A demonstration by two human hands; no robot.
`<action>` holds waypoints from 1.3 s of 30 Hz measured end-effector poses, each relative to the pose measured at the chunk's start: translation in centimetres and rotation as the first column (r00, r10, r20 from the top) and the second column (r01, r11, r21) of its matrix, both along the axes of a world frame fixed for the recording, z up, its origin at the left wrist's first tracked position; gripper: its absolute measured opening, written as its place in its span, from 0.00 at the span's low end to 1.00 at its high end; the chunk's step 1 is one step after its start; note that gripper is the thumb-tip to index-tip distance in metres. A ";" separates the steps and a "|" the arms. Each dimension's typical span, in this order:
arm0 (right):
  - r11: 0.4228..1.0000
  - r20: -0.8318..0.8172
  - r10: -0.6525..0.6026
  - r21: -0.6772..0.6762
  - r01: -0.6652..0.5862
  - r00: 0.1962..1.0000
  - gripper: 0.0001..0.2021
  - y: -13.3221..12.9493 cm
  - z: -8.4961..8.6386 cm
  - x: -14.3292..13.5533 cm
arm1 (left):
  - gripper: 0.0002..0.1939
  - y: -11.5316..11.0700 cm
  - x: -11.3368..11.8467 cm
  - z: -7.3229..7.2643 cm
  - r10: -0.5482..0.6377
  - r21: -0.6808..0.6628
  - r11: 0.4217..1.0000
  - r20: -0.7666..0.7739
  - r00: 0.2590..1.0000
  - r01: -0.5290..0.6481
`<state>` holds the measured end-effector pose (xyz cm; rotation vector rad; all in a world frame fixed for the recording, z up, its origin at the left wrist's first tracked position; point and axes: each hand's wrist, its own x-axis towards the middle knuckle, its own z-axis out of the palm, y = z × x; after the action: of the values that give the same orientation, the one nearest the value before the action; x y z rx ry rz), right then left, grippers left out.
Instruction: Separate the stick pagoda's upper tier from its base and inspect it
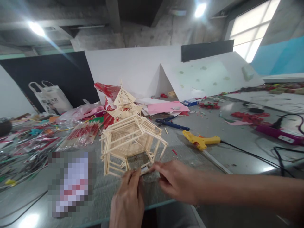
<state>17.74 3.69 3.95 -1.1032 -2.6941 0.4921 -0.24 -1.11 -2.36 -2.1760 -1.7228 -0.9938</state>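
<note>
A grey worktop (247,167) fills the lower scene, its near edge running just in front of the person beneath both wrists. Along the far side stand a white board (137,66) and, to its left, a dark board (59,63), with a pale bag (54,98) leaning there. The stick tower (137,126) sits mid-worktop, near the front edge: a wide open frame below, tiers and a pointed roof above.

The forearm of the right hand (178,179) comes in low from the right; the index finger reaches out to the near base of the tower, the others curled. The left hand (128,193) lies at the same base, fingers close together. Whether either hand pinches a stick, I cannot tell.

Wrapped sticks (79,134) crowd the tower's left side, leaving a narrow gap; further forward lies a pixelated, whitish item (76,180). The right side has more room, a strip of worktop separating the frame from the yellow glue gun (201,142). Its black cord trails right, in front of a purple power strip (280,134). Blue pliers (172,123) lie behind the gun, near the frame. Smallest is a red scrap (174,152) between frame and gun.
</note>
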 end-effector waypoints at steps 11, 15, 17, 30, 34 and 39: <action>0.987 -0.058 -0.158 0.017 0.160 0.986 0.11 1.4 0.2 4.7 | 0.12 -2.7 -7.0 2.2 0.137 0.014 0.990 0.076 0.988 -0.138; 0.981 -0.152 -0.187 -0.090 0.175 0.971 0.23 2.3 0.5 3.0 | 0.18 -1.1 -7.5 2.1 0.150 0.006 0.988 0.133 0.980 -0.152; 0.975 -0.193 -0.184 -0.161 0.154 0.964 0.27 2.9 0.6 2.0 | 0.19 0.0 -7.3 2.2 0.122 0.019 0.992 0.129 0.984 -0.125; 0.981 -0.259 -0.164 0.058 0.185 0.952 0.21 6.4 1.2 -0.4 | 0.19 5.3 -9.5 6.8 0.016 0.000 1.000 -0.095 0.995 -0.016; 0.934 -0.259 -0.120 0.297 0.197 0.958 0.13 6.6 2.5 -0.5 | 0.20 7.5 -9.7 9.0 -0.142 -0.087 0.988 -0.181 0.973 0.127; 0.875 -0.158 0.065 0.484 0.020 0.985 0.12 6.9 4.7 -1.4 | 0.22 9.4 -7.5 11.4 -0.324 -0.270 0.918 -0.087 0.942 0.291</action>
<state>16.39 10.54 8.62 -0.8412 -2.4767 -0.0933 -7.77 8.27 9.00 -2.6751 -1.5513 -0.7007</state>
